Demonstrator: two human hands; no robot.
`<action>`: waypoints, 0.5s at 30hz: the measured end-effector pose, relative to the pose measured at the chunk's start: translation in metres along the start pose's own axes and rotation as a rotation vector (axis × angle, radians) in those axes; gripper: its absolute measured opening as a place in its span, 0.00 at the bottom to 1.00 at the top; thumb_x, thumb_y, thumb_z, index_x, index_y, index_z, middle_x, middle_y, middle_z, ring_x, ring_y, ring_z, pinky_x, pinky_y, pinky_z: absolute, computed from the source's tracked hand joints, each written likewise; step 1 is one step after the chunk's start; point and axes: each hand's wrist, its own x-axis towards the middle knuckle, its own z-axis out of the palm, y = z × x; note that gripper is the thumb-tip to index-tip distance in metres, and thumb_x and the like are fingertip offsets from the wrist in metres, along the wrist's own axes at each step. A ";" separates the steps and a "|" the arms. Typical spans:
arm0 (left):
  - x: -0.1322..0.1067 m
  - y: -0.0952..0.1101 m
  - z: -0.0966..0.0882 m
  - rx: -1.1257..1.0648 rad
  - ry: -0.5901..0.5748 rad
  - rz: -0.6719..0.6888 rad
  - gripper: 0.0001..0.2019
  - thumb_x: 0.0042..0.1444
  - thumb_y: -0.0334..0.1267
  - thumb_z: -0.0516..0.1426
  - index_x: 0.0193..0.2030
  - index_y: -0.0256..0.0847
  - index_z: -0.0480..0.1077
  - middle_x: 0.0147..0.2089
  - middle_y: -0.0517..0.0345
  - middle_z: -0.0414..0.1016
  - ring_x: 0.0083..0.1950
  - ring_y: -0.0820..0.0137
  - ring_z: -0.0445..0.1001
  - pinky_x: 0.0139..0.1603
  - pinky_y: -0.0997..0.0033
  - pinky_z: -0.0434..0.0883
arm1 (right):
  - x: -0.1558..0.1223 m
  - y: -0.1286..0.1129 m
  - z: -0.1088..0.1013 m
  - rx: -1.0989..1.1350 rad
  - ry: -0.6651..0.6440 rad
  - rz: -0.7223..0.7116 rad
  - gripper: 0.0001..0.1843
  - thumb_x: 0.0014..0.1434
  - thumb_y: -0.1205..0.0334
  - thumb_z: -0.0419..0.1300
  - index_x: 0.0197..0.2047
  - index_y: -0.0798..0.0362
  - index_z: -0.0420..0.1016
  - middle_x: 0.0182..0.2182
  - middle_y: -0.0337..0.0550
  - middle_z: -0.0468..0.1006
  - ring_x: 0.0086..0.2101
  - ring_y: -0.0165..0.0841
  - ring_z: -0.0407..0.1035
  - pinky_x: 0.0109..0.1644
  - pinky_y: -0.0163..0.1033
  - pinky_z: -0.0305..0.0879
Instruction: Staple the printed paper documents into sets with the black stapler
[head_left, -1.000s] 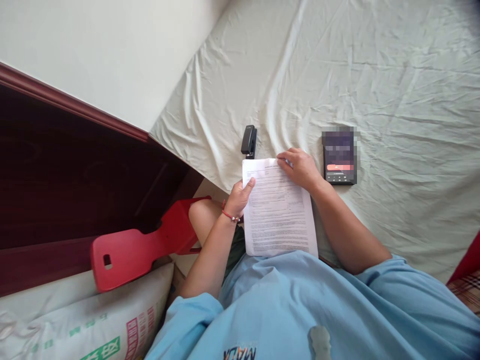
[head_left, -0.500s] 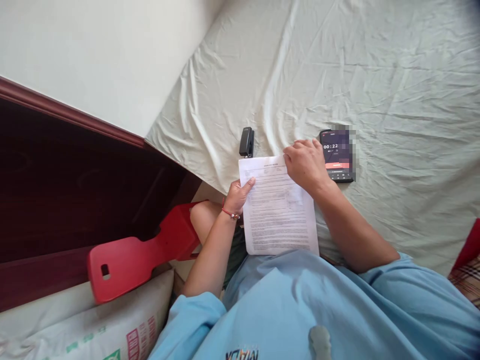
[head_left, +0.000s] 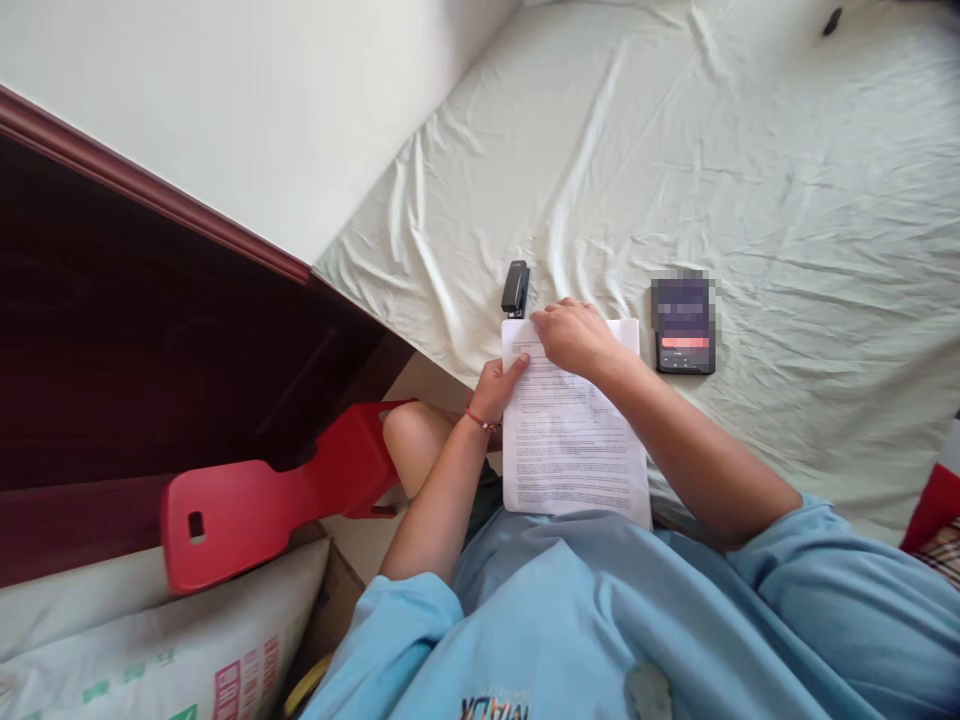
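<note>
Printed paper sheets (head_left: 574, 440), seemingly a small stack, lie between my lap and the bed's edge, text side up. My left hand (head_left: 501, 385) grips their left edge, thumb on top and fingers hidden underneath. Across the upper part reaches my right hand (head_left: 571, 335), its bent fingers closed at the top edge near the left corner; the fingertips are partly hidden. Just beyond that corner a black stapler (head_left: 515, 288) rests on the bed sheet, close to the paper. To the right lies a phone (head_left: 684, 325) with its screen lit and partly blurred out.
A wrinkled pale sheet covers the bed (head_left: 787, 200). On the left are a red plastic chair (head_left: 232, 515), a dark wooden panel (head_left: 150, 330) and a white printed sack (head_left: 172, 650). A small dark object (head_left: 832, 21) lies far back on the bed.
My right hand has moved left along the paper's top edge, away from the phone, towards the left corner. My left hand keeps its grip. The whole view has shifted slightly.
</note>
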 end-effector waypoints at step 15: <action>0.009 -0.017 -0.006 -0.110 0.046 0.081 0.30 0.47 0.67 0.67 0.34 0.36 0.76 0.27 0.58 0.77 0.28 0.70 0.73 0.32 0.70 0.68 | 0.004 -0.020 -0.005 0.084 -0.078 -0.044 0.18 0.71 0.62 0.47 0.51 0.54 0.78 0.48 0.51 0.80 0.46 0.43 0.72 0.45 0.43 0.60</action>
